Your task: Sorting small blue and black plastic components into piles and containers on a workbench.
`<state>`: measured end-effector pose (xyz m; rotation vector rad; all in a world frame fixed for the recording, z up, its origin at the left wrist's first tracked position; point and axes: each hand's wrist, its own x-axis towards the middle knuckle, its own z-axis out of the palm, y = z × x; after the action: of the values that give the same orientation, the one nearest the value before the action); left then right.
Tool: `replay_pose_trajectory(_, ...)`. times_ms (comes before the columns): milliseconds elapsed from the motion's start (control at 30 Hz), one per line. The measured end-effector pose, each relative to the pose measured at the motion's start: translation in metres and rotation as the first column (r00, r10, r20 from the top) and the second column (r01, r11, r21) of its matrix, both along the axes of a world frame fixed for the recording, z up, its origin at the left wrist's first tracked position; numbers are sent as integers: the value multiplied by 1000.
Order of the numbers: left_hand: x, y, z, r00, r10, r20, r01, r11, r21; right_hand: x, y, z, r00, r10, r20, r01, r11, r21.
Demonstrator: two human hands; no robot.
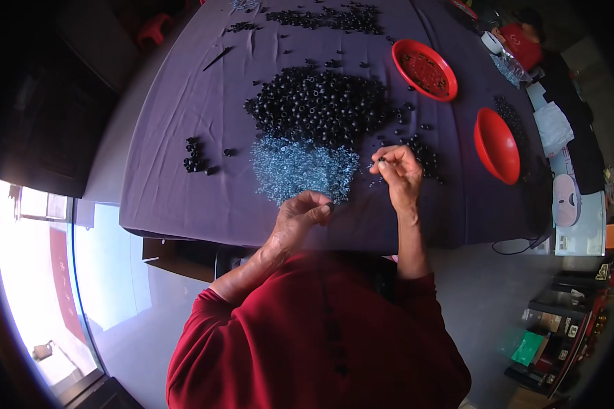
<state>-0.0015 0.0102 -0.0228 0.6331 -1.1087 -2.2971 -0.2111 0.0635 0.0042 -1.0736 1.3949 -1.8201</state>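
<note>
My left hand (301,217) is closed at the near edge of the clear bead pile, a small dark bead showing at its fingertips. To the right, my raised right hand (401,174) pinches another small black bead (382,160) between thumb and forefinger. Small glassy pale-blue pieces (303,167) lie spread in a heap just beyond my left hand. Behind them rises a large pile of round black beads (314,102) with holes. A smaller group of black beads (423,155) is partly hidden behind my right hand.
A dark purple cloth (170,191) covers the table. Two red bowls stand at the right: one shallow with bits inside (424,70), one deeper (496,146). A few black beads (194,155) lie at left, tweezers-like dark tool (217,58) beyond. More beads (327,18) lie at the far side.
</note>
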Motion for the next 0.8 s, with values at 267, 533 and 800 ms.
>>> replay_pose_trajectory(267,-10,0,13,998,-15,-54,13,999,-38,24,26,12,973,199,121,-174,966,-190)
replay_pose_trajectory(533,-11,2,15,993,17,-114,-21,999,-28,35,27,7,958,221,183,-185,963,-196)
replay_pose_trajectory(800,-13,0,12,983,37,-177,-37,999,2,51,30,15,995,88,54,-91,994,60)
